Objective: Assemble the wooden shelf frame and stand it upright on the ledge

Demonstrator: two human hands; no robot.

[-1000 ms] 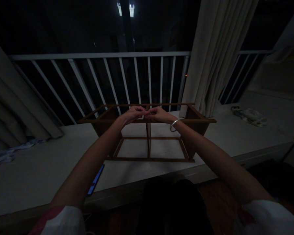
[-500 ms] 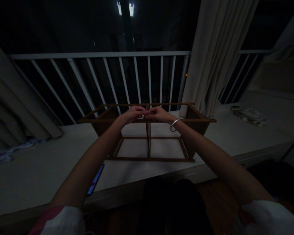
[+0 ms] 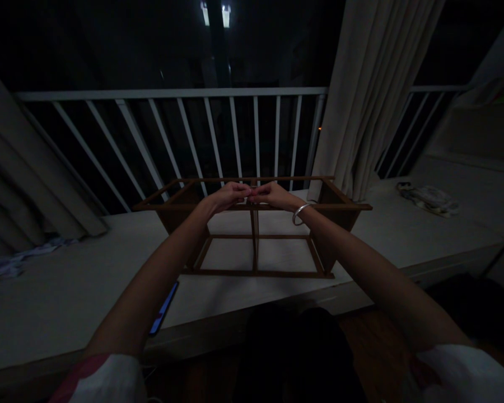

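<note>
A brown wooden frame [image 3: 331, 206] made of thin bars stands on a pale ledge [image 3: 67, 291] in dim light. My left hand [image 3: 227, 196] and my right hand [image 3: 273, 195] meet fingertip to fingertip above the frame's middle crossbar, both with fingers pinched together. Whatever is between the fingertips is too small and dark to name. A metal bangle [image 3: 299, 213] circles my right wrist.
A white railing [image 3: 172, 94] runs behind the ledge, with pale curtains [image 3: 369, 95] at right and left. A phone [image 3: 163, 309] with a lit blue edge lies near the ledge's front rim under my left forearm. Crumpled cloth [image 3: 428, 198] lies at far right.
</note>
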